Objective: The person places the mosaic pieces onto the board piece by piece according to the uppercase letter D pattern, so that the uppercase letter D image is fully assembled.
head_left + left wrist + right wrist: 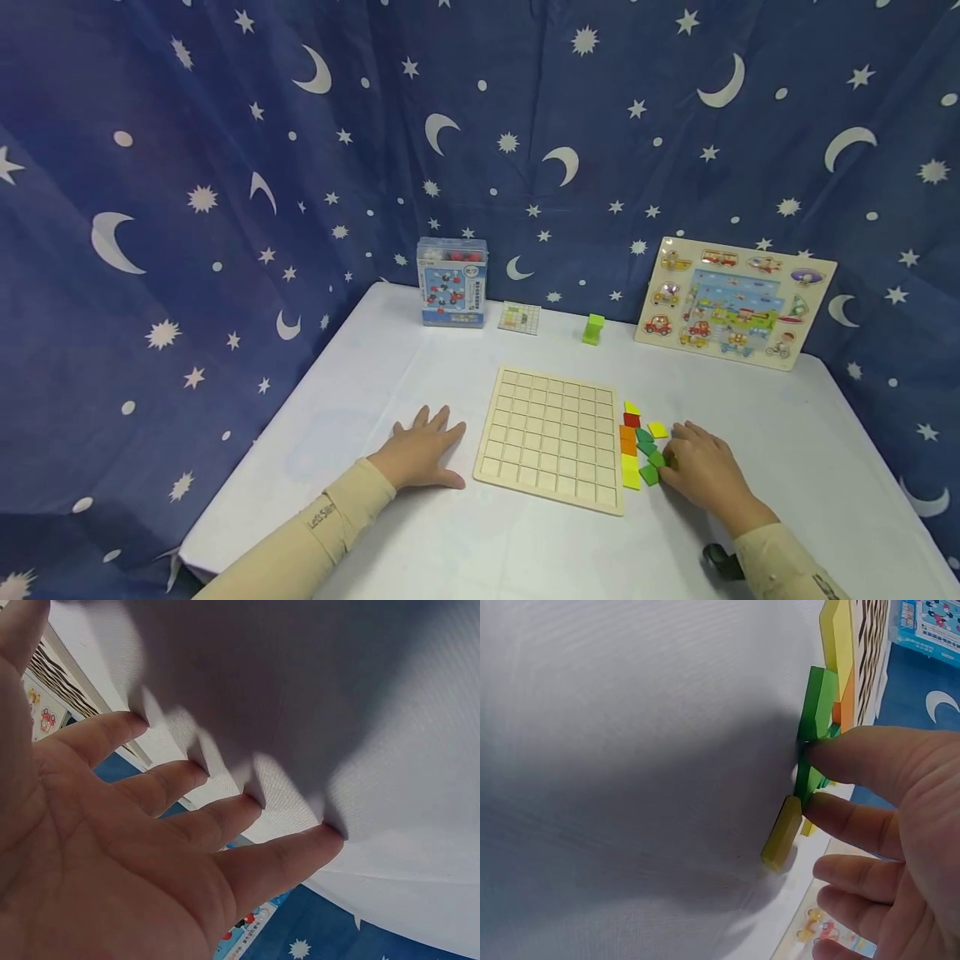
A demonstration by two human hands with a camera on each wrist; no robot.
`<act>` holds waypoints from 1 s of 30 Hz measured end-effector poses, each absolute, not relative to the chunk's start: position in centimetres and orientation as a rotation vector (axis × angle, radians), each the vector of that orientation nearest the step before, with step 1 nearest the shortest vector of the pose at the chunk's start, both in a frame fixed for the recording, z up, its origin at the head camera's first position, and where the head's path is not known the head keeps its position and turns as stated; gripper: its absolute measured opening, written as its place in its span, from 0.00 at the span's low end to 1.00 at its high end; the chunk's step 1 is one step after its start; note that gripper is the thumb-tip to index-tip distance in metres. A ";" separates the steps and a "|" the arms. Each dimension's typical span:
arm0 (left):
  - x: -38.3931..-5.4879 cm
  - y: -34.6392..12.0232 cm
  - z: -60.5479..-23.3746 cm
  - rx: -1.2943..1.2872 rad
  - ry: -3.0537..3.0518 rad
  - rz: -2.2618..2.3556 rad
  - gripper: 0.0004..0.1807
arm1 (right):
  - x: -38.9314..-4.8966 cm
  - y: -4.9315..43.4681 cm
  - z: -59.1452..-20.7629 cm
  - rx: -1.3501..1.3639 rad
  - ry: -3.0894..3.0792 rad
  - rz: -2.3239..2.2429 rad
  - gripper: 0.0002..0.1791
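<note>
My left hand (420,454) rests on the white table with fingers spread, left of a square wooden grid board (551,437). In the left wrist view its fingertips (326,836) touch the cloth. On the board's right side my right hand (701,467) pinches a small green tile (805,776) between thumb and index finger; its other fingers are loosely bent. Another green tile (817,701) lies by the thumb, and a yellow tile (782,832) by the index finger. Beside the board's right edge runs a column of yellow (631,472), orange (627,440) and red tiles (632,420).
Along the back stand a boxed set (453,287), a small patterned grid card (519,317), a light green block (592,328) and a vehicle picture puzzle (678,292) leaning on the starry curtain (510,200). A black object (722,560) shows by the right wrist.
</note>
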State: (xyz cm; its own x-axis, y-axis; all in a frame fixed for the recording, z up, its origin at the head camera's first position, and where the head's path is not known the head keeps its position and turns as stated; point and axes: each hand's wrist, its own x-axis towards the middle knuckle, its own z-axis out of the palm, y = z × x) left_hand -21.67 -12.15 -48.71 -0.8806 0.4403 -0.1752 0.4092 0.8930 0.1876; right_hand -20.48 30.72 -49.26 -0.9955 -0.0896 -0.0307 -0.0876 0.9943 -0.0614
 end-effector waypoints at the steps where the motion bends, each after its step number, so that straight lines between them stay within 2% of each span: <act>1: -21.7 -12.1 -48.7 0.648 2.846 0.219 0.51 | -20.5 30.7 -49.3 -0.127 3.105 -0.091 0.09; 30: -21.8 -12.3 -49.3 0.639 2.851 0.215 0.52 | -20.5 30.5 -49.4 -0.176 3.184 -0.007 0.11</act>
